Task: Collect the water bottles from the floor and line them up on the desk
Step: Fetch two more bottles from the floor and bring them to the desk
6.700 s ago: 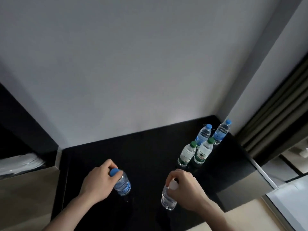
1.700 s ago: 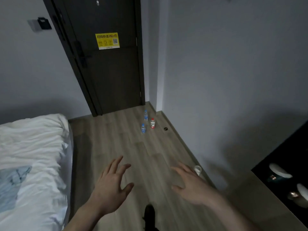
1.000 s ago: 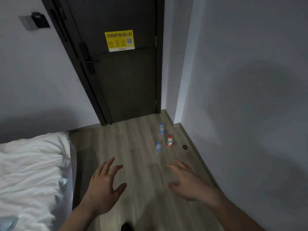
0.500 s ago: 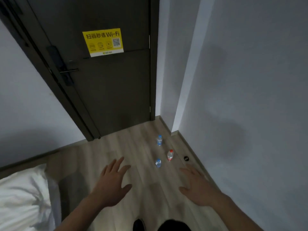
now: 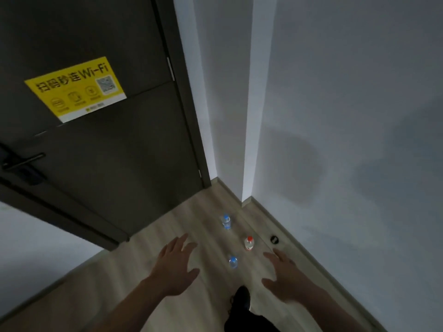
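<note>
Three small water bottles stand upright on the wooden floor near the wall corner. The nearest blue-capped bottle (image 5: 233,261) is between my hands. A red-capped bottle (image 5: 249,243) stands just beyond it to the right, and a second blue-capped bottle (image 5: 226,221) is farther back. My left hand (image 5: 176,267) hovers with fingers spread, holding nothing, to the left of the nearest bottle. My right hand (image 5: 285,277) is also spread and empty, to its right. The desk is out of view.
A dark door (image 5: 100,140) with a yellow Wi-Fi sticker (image 5: 75,88) fills the left. Grey walls close the right side. A small black round object (image 5: 274,239) lies by the skirting board. My dark shoe (image 5: 241,298) is on the floor below the bottles.
I have turned from the desk and walked toward the door; the three floor bottles have come much closer. Both hands stay spread and empty, now flanking the nearest bottle. The bed has left view.
</note>
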A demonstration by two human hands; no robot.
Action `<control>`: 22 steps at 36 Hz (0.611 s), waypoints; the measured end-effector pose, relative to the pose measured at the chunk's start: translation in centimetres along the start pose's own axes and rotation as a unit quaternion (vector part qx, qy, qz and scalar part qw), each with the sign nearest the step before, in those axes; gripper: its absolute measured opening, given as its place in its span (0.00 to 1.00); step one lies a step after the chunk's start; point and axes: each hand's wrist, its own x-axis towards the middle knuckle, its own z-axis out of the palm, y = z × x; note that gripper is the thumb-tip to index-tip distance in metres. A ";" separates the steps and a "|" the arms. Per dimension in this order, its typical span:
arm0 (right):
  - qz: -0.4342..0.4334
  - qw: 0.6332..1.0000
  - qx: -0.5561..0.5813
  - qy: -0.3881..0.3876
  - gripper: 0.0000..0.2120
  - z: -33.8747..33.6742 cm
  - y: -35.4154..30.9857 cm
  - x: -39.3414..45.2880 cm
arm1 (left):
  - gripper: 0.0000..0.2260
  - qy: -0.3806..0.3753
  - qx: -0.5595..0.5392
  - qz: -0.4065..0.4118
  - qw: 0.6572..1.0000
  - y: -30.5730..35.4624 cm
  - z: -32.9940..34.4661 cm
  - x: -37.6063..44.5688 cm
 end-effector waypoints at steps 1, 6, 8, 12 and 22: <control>0.007 1.000 0.002 -0.009 0.37 -0.4 -0.3 1.2 | 0.33 -0.012 0.002 -0.001 1.000 -0.3 -0.7 1.3; 0.032 0.999 0.015 -0.022 0.38 -2.8 -1.7 6.7 | 0.33 -0.032 0.005 0.004 0.999 -1.6 -3.7 7.8; 0.047 0.998 0.028 -0.015 0.37 -3.7 -2.1 8.6 | 0.33 -0.041 0.009 0.004 0.999 -2.0 -4.5 10.5; 0.075 0.996 0.051 0.007 0.36 -4.8 -2.5 12.2 | 0.34 -0.076 0.021 0.008 0.997 -2.6 -5.7 16.3; 0.212 0.963 0.165 0.024 0.34 -2.2 -4.7 20.0 | 0.27 -0.157 0.125 0.093 0.975 -5.0 -7.6 29.7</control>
